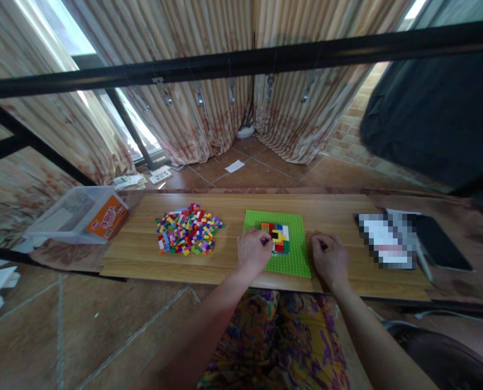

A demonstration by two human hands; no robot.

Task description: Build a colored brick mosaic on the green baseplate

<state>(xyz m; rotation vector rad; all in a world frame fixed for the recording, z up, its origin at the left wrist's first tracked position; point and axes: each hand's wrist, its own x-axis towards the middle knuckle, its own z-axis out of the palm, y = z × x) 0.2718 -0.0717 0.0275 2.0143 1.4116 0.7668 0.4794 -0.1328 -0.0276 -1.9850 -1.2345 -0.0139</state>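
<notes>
My building plate (298, 265) lies on the tabletop (135, 244) in front of me, with joined bricks (281, 236) on it. My left hand (254, 252) is at its left side, my right hand (330, 257) just right of it. Left of the plate is a brick pile (188, 230), then a box (58, 227). Far right is a tablet (444, 244). Curtains (212, 108) hang behind the tabletop.

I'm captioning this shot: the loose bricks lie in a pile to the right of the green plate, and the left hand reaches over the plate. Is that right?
Not quite: the head view shows the loose bricks piled left of the green plate, not right. The left hand does reach over it.
</notes>
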